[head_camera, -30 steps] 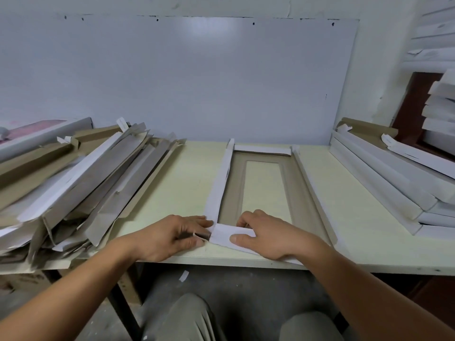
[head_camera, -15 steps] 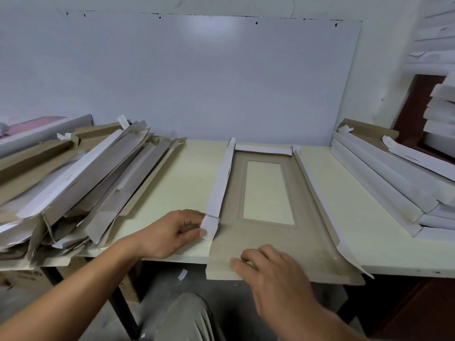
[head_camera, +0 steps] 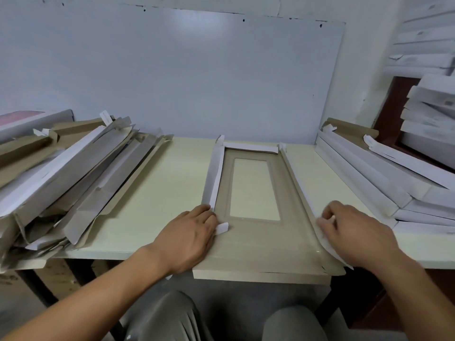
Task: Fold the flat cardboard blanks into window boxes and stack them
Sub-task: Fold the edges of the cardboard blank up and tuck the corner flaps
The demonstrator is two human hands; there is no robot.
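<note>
A brown cardboard blank [head_camera: 261,244] with a rectangular window lies lengthwise on the table, its near end hanging over the front edge. Its left side wall [head_camera: 214,175] and far end wall [head_camera: 250,147] are folded up, white face inward. My left hand [head_camera: 189,239] rests on the near end of the left wall, and a small white tab [head_camera: 222,228] sticks out by its fingers. My right hand [head_camera: 354,232] pinches the near part of the right side flap [head_camera: 299,183], which leans outward.
A messy pile of flat blanks [head_camera: 69,178] fills the left of the pale table [head_camera: 152,193]. Folded white boxes [head_camera: 384,173] are stacked at the right, more on shelves behind [head_camera: 428,114]. A white board leans on the back wall. My knees show below the table edge.
The near end flap, folded up a second ago, now lies flat over the table edge. My right hand moved from the blank's near middle to the right side flap. My left hand stayed at the left wall.
</note>
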